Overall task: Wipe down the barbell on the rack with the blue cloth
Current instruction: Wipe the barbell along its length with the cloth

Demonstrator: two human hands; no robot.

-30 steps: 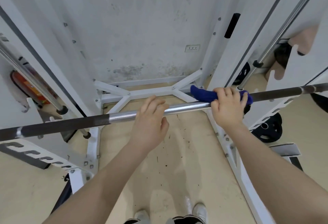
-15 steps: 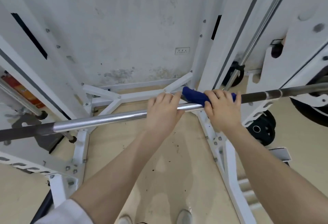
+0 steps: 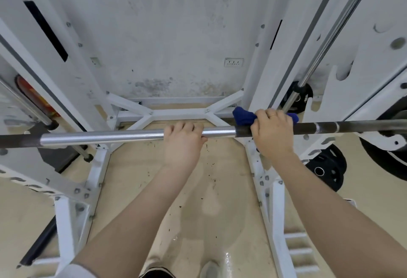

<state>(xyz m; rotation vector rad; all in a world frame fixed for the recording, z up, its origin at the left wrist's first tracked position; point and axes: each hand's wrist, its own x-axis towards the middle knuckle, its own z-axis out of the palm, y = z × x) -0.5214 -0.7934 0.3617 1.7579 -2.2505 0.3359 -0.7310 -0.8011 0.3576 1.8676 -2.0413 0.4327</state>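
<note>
- At nine o'clock we see the white rack (image 3: 72, 93), and behind its left upright a red weight plate (image 3: 33, 95) stands on edge.
- The barbell (image 3: 105, 135) runs straight across our view from nine to three o'clock; its middle stretch is bright chrome, and its ends are dark and knurled.
- Our left hand (image 3: 182, 143) sits near the centre of the frame, fingers curled over the top of the chrome stretch and the thumb beneath, so it is grasping the bar.
- Just toward three o'clock from it, our right hand (image 3: 272, 132) clenches the blue cloth (image 3: 243, 117) around the bar where chrome meets knurling; blue folds poke out on both sides of the fist.
- At four o'clock a black weight plate (image 3: 326, 170) leans by the rack's right foot.
- At six o'clock our shoe (image 3: 210, 269) rests on the beige floor (image 3: 198, 189), which is speckled with dark flecks.
</note>
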